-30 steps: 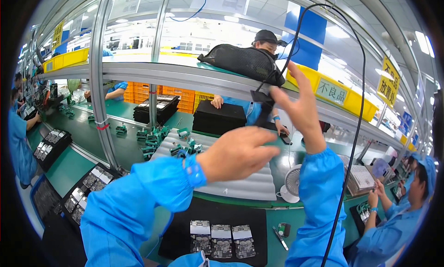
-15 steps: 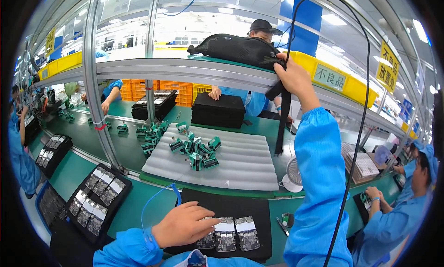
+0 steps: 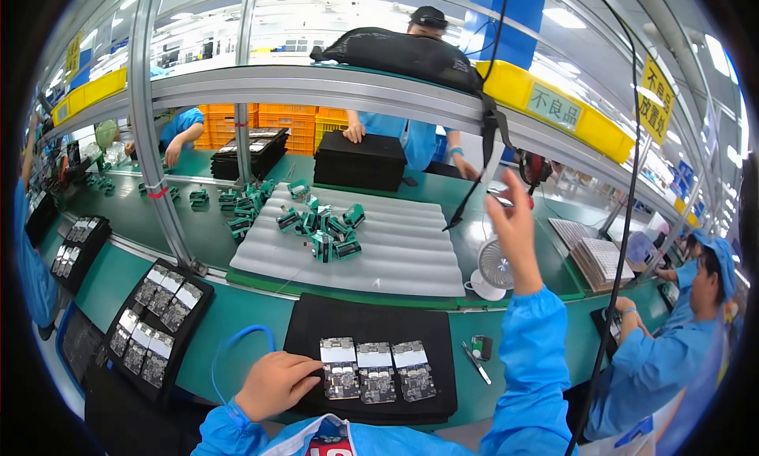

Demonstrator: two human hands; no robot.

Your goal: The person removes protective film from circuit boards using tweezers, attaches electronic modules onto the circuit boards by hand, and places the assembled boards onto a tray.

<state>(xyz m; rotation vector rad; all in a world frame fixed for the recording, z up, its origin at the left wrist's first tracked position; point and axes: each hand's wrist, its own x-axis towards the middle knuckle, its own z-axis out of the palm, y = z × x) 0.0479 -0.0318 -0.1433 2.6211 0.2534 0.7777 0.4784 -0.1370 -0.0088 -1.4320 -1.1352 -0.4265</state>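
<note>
Nearest the body, at the lower edge: left hand (image 3: 277, 385) lies palm down on a black mat (image 3: 316, 329), fingers loosely curled, fingertips touching the leftmost of three circuit boards (image 3: 377, 371). Nothing is gripped in it. The boards sit side by side in a row near the mat's front edge. A blue cord (image 3: 229, 347) loops from the left wrist over the green bench (image 3: 229, 318).

Just right of the mat: a small pen-like tool (image 3: 476, 363) and a small dark block (image 3: 481, 347), both flat on the bench.

Left of the mat: a black tray (image 3: 162, 325) of boards in two rows, angled; two more such trays further left.

Right hand (image 3: 514, 227) is raised well above the bench, arm in a blue sleeve, fingers bunched at a dangling black strap (image 3: 482, 152). Cannot tell whether it grips the strap or only touches it. The hands are well apart.

Beyond the mat: white ribbed sheet (image 3: 395, 254) carrying a scatter of small green parts (image 3: 320, 227). A small white fan (image 3: 494, 266) stands at its right corner.

Further back: a black box (image 3: 360, 160) on the far bench, a co-worker's hands at its top edge.

Overhead: metal shelf (image 3: 316, 84) with a black bag (image 3: 403, 53) on it; the strap hangs from there. Yellow bin (image 3: 553, 108) to the right.

Far right: a seated person (image 3: 672, 353) in blue.
</note>
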